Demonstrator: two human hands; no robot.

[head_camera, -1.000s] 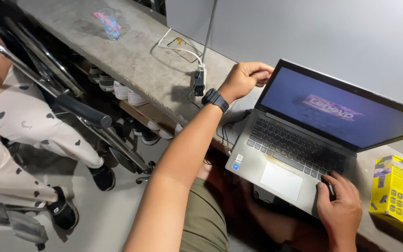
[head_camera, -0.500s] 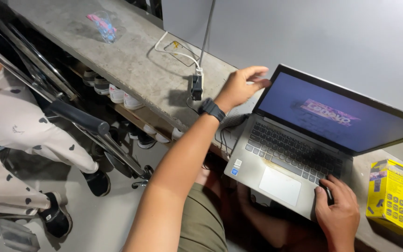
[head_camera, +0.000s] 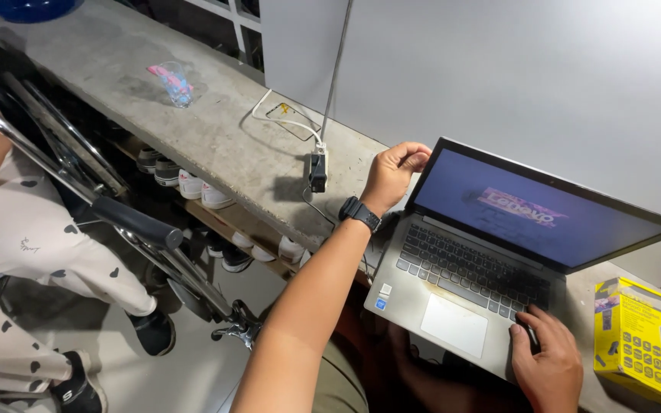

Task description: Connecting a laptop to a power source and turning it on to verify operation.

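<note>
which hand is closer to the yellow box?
Right. The right hand rests on the laptop's front right corner, just left of the yellow box. The left hand grips the screen's far left edge, across the laptop.

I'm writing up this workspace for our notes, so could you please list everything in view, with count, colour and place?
laptop: one, silver-grey, open on the concrete ledge, screen lit
ledge: one, grey concrete, running along the wall
yellow box: one, yellow, on the ledge at the laptop's right
power adapter: one, black and white, on the ledge with a white cable
plastic cup: one, clear with pink and blue, far along the ledge
shoes: several, mostly white, on a shelf under the ledge
wheelchair: one, metal with black handle, on the floor
another person's legs: white trousers with dark hearts, black shoes
watch: one, black, on the left wrist
left hand: grips the screen's left edge
right hand: rests on the laptop's front right corner
</note>
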